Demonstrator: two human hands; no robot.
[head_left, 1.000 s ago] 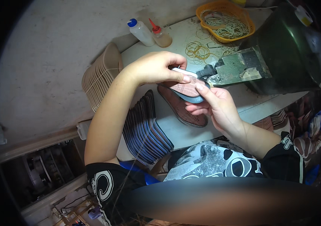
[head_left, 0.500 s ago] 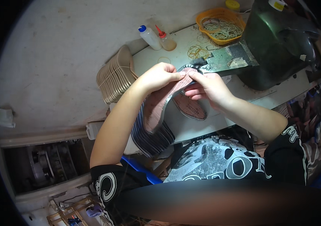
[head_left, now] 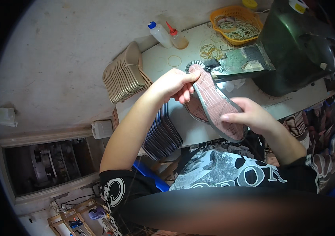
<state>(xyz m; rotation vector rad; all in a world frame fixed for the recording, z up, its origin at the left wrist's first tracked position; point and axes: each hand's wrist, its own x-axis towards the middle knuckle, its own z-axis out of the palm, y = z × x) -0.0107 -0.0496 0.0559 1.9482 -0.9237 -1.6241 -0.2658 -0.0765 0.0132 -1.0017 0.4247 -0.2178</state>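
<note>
A pinkish-brown insole (head_left: 214, 96) with a dark edge slants between my two hands. My left hand (head_left: 177, 86) pinches its far part between thumb and curled fingers, beside the pleated, pale-and-dark rim. My right hand (head_left: 252, 114) grips the near, broad end, thumb on top and fingers underneath. The far end of the insole meets the small black head of a dark green machine (head_left: 293, 51); whether they touch is hard to tell. Beneath it, a second insole (head_left: 197, 109) lies on the white table (head_left: 165, 59), partly covered.
Left of my hands stand a tan insole stack (head_left: 126, 74) and a dark insole stack (head_left: 161, 133). Farther back are a blue-capped bottle (head_left: 160, 35), a red-tipped bottle (head_left: 178, 39), loose rubber bands (head_left: 210, 52) and an orange basket (head_left: 218, 26) of bands.
The insole has swung round, its broad end moving from lower left to lower right. My right hand has shifted from the far end down to the broad end; my left still pinches the far part.
</note>
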